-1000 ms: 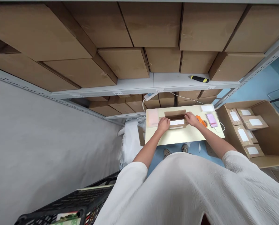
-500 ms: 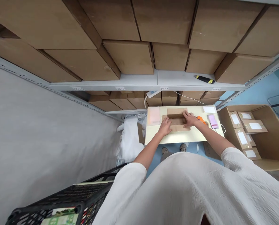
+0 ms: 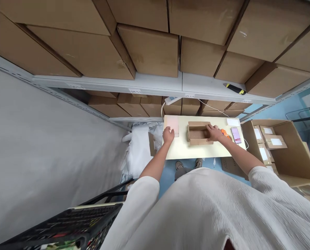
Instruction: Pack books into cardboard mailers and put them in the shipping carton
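An open brown cardboard box (image 3: pixel 199 141) stands on the pale yellow table (image 3: pixel 181 151), its inside showing. My right hand (image 3: pixel 213 133) grips the box's right end, thumb towards the inside. Away from the box, my left hand (image 3: pixel 168 134) is at the table's left edge, beside a pale pink sheet (image 3: pixel 172 125), with thumb and fingers apart and nothing visible between them. Just right of my right hand lies an orange object (image 3: pixel 224 133), partly hidden, and beyond it a phone with a purple screen (image 3: pixel 235 135).
Brown boxes fill the shelf (image 3: pixel 155 80) above, where a black and yellow cutter (image 3: pixel 235 89) lies. A large carton (image 3: pixel 295 149) with labelled small boxes stands right. White wrapping (image 3: pixel 139 149) hangs left of the table; a black crate (image 3: pixel 92 222) stands lower left.
My left hand has let go of the box and moved left to the pink sheet. The box's sides now stand more upright. My right hand stays on its right end.
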Motion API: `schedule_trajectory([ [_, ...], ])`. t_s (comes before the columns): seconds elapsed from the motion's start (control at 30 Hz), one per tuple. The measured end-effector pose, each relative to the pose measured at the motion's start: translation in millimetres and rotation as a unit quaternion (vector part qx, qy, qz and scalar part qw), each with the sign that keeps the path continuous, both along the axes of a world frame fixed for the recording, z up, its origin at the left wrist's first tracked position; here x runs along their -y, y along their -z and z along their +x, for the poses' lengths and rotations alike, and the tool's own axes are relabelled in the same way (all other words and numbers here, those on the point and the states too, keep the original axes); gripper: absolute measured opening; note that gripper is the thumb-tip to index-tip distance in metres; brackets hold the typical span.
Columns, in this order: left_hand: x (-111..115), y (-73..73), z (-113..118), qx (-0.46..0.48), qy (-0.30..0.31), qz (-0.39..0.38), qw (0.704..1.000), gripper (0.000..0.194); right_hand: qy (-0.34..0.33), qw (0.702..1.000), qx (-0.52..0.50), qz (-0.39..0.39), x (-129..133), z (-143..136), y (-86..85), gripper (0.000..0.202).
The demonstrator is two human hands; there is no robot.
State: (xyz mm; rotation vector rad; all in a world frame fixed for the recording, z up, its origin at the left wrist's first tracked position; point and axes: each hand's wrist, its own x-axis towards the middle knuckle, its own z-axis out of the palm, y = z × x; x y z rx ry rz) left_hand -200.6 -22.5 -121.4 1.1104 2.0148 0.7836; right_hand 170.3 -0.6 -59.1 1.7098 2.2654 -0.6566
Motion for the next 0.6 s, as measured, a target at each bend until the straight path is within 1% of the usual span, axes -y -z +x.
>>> schedule_trajectory([
  [0.1, -8, 15.7, -20, -0.034, -0.034, -0.085, 0.995, 0.032, -0.006, 1.000, 0.023, 0.001, 2, -1, -3.1, 0.131],
  [0.2, -14, 29.9, -30, -0.053, -0.051, -0.124, 0.990, 0.038, -0.010, 0.999, 0.041, -0.007, 1, -2, -5.7, 0.135],
  [0.3, -19, 41.2, -30, -0.062, -0.066, -0.137, 0.986, 0.042, -0.004, 0.999, 0.042, -0.016, 1, -2, -6.2, 0.136],
  [0.4, -23, 49.2, -27, -0.073, -0.070, -0.144, 0.984, 0.045, 0.008, 0.999, 0.041, -0.021, 3, -1, -5.5, 0.136],
  [0.5, -24, 53.5, -24, -0.079, -0.079, -0.157, 0.981, 0.047, 0.009, 0.999, 0.039, -0.021, 5, -2, -5.6, 0.136],
  [0.6, -24, 54.2, -21, -0.070, -0.086, -0.142, 0.984, 0.046, 0.014, 0.999, 0.030, -0.023, 6, -3, -6.6, 0.136],
])
